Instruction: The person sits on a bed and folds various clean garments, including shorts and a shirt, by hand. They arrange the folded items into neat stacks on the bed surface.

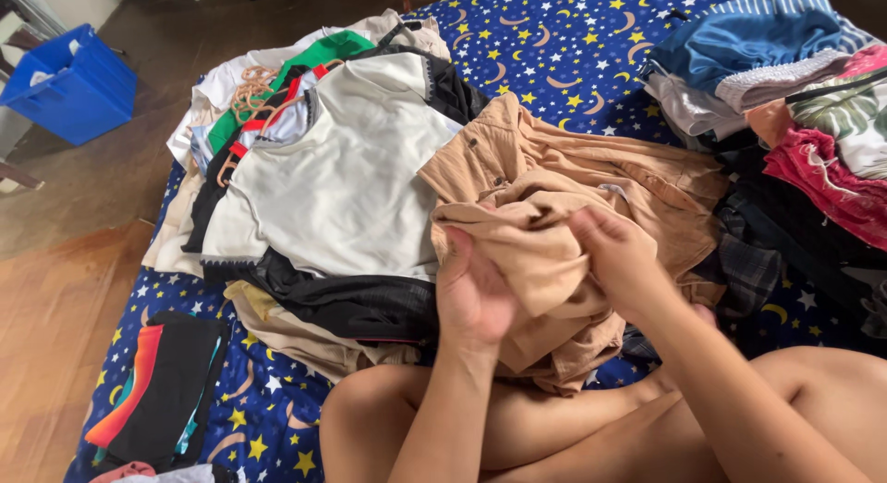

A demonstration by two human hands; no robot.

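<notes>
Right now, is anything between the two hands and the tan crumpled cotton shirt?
Nothing visible. The left hand and the right hand both already grip the tan crumpled cotton shirt, bunching its fabric between them. The white sleeveless top with dark trim lies beside the shirt, to its left, not over the part being held.

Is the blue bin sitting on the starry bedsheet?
No, the blue bin stands on the wooden floor, apart from the starry bedsheet.

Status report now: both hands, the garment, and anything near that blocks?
Left hand and right hand both grip the tan shirt. Shirt bunched over the lap. Pile of clothes touches its left side; nothing blocks.
</notes>
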